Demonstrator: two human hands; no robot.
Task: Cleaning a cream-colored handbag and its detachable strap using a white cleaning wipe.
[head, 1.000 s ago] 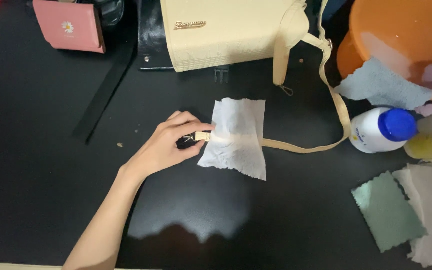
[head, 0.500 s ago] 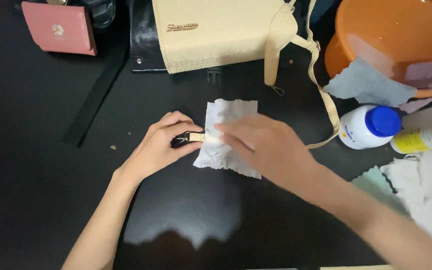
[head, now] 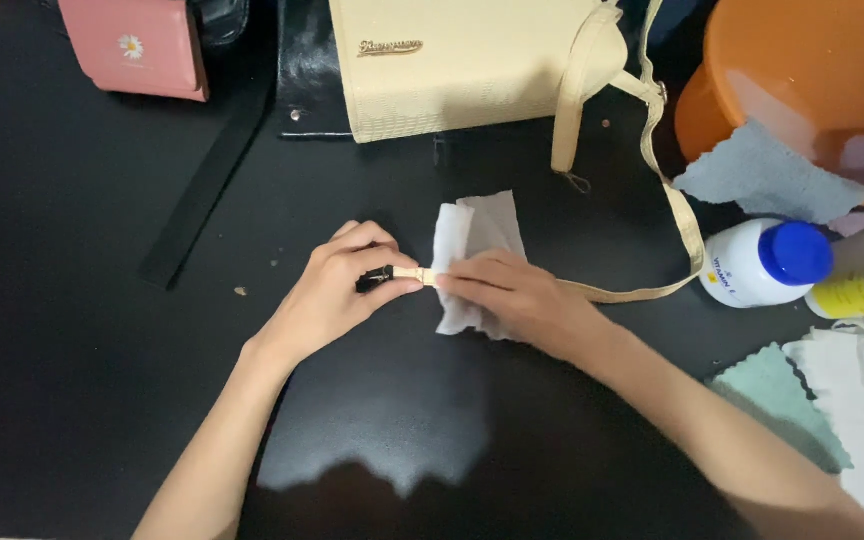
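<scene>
Two hands meet mid-desk: left hand (head: 337, 290) pinches the strap end (head: 407, 273); right hand (head: 512, 295) clamps the white wipe (head: 472, 235) around the strap (running rightward).

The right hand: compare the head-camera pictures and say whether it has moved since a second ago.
Yes. The right hand was out of view; it has come in from the right and now presses the white wipe around the cream strap, beside the left hand.

my right hand (head: 512, 298) has come in and now presses the white wipe (head: 472, 235), folded narrower, around the strap (head: 632, 294).
</scene>
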